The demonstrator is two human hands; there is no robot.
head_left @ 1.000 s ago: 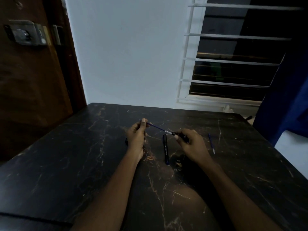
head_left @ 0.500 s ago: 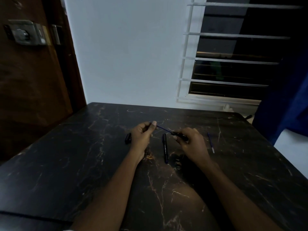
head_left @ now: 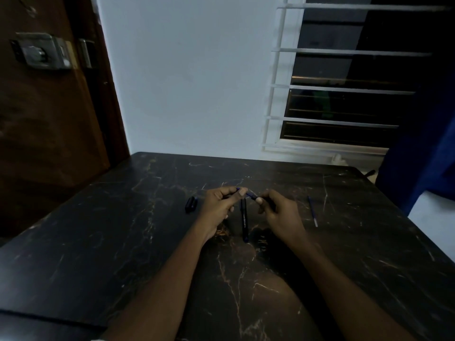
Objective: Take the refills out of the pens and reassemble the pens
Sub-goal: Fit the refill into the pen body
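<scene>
A person works on a pen with both hands, held close together just above a dark, marble-patterned bench (head_left: pixel 123 242). The left hand (head_left: pixel 219 205) pinches one end of a slim blue pen part (head_left: pixel 249 194) between thumb and forefinger, its other fingers curled beneath. The right hand (head_left: pixel 280 212) pinches the opposite end the same way. Only a short stretch of the part shows between the two thumbs, and the dim light leaves it unclear whether it is a refill, a barrel or the two together. A dark pen (head_left: pixel 243 220) that looks whole lies on the bench directly below the hands, pointing toward the person. A black cap (head_left: pixel 190 204) rests just left of the left hand. A thin loose refill (head_left: pixel 312 211) lies apart to the right of the right hand, which suggests one pen has already given up its refill. The job appears to be partway through, with the hands separating or rejoining the pieces of one pen. The next move likely calls for a straight pull or push along the part's length, with a firm pinch at both ends and care not to bend the thin piece. After that the cap wants fitting, and the pen lying below awaits its turn
</scene>
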